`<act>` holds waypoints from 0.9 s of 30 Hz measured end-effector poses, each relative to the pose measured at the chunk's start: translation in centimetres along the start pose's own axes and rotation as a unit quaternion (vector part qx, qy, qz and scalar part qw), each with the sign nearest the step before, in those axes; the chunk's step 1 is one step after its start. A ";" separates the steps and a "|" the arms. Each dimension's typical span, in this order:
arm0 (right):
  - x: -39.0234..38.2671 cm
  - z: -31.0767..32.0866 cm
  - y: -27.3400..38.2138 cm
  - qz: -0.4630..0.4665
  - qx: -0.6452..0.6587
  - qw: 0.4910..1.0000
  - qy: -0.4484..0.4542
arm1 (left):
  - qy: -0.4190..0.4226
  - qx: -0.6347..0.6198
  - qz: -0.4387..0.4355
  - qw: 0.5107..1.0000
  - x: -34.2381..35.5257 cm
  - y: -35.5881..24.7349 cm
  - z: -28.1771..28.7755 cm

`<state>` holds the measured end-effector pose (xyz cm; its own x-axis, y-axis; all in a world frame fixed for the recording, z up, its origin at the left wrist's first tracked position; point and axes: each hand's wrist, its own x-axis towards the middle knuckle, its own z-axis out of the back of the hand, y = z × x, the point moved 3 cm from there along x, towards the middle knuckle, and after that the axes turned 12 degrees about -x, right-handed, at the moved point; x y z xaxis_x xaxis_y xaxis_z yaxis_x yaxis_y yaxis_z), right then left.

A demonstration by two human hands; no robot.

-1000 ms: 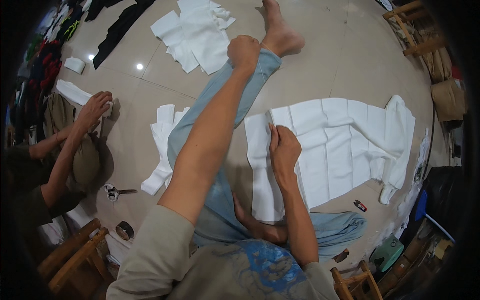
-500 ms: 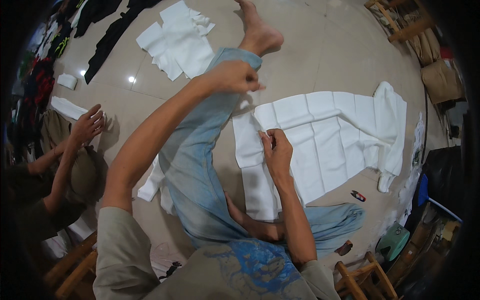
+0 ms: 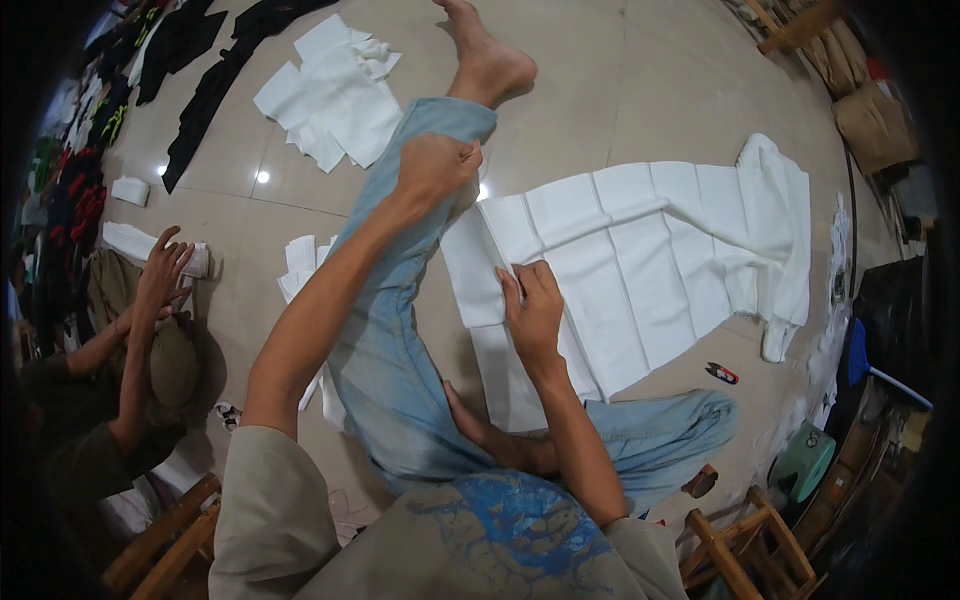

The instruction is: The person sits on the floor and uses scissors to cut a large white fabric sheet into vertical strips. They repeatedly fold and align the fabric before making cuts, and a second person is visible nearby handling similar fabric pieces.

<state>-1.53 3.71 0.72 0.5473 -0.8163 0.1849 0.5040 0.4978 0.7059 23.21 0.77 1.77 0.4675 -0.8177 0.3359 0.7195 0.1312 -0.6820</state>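
Observation:
A long white fabric piece (image 3: 640, 250), creased into bands, lies spread on the floor before me and to the right. My right hand (image 3: 535, 310) is closed at its near-left edge, thumb and fingers pinching the cloth. My left hand (image 3: 438, 172) is raised over my jeans leg, left of the fabric. Its fingers are pressed together; whatever they hold, if anything, is too small to make out. Small red and black thread snips (image 3: 722, 374) lie on the floor near the fabric's lower edge, by my bent knee.
A stack of white fabric pieces (image 3: 335, 95) lies beyond my left leg. At left a co-worker's hands (image 3: 165, 270) are near a white strip (image 3: 150, 245). Dark garments (image 3: 210, 110) line the far left. Wooden stools (image 3: 750, 545) and a green container (image 3: 803, 460) stand at right.
My left hand has come lower and nearer to me, its fingers closed. My right hand stays pinching the fabric edge. The whole view has shifted slightly.

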 end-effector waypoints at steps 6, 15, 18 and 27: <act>-4.9 1.5 -1.2 -0.004 -0.148 0.989 -0.003 | 0.028 -0.035 0.070 0.997 0.2 0.4 0.7; -11.4 5.0 -3.4 -0.005 -0.126 0.992 -0.005 | -0.095 -0.049 0.133 0.985 1.1 1.3 1.0; -12.6 6.8 -2.7 -0.030 -0.125 0.992 0.010 | -0.066 -0.056 0.159 0.983 1.1 1.0 1.0; -14.4 7.1 -4.2 -0.045 -0.161 0.985 0.046 | -0.125 0.165 0.157 0.966 8.3 7.4 4.8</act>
<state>-16.30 11.30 -0.11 0.5411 -0.8389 0.0584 0.7313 0.5037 0.4598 34.89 -2.40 2.64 0.7691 -0.5526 0.3211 0.6272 0.5564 -0.5449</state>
